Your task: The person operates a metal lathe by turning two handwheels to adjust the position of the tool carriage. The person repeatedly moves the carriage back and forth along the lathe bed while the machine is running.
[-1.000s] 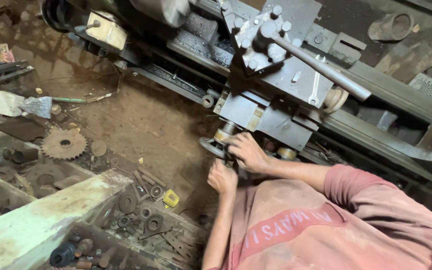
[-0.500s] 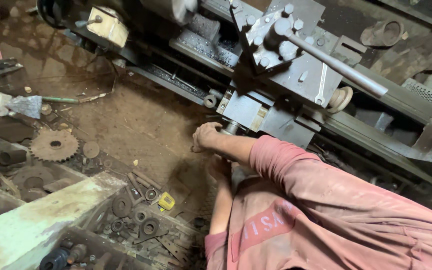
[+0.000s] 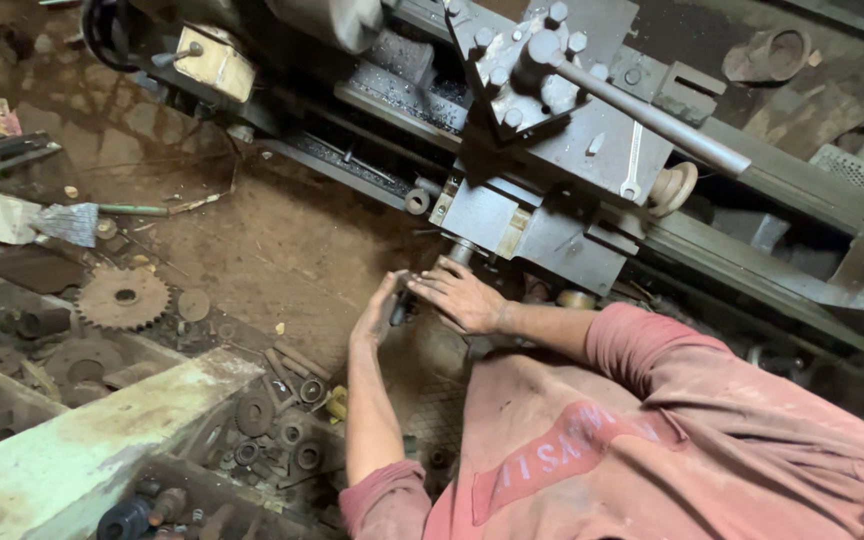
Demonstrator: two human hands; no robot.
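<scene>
- Loose rings and bushings (image 3: 282, 430) lay nearest us on the floor.
- Our left hand (image 3: 377, 312) – open, flat against the handwheel (image 3: 404, 300); our right hand (image 3: 467, 297) draped over it, clasp unclear.
- Lathe carriage (image 3: 537, 225) above – we judged oily fingers could slip, or pinch against its apron.

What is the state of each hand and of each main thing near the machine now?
left hand: open, palm against the handwheel
right hand: fingers spread over the handwheel
handwheel: mostly hidden by both hands
wrench: lying flat on the carriage
toothed sprocket: lying flat on the floor
</scene>
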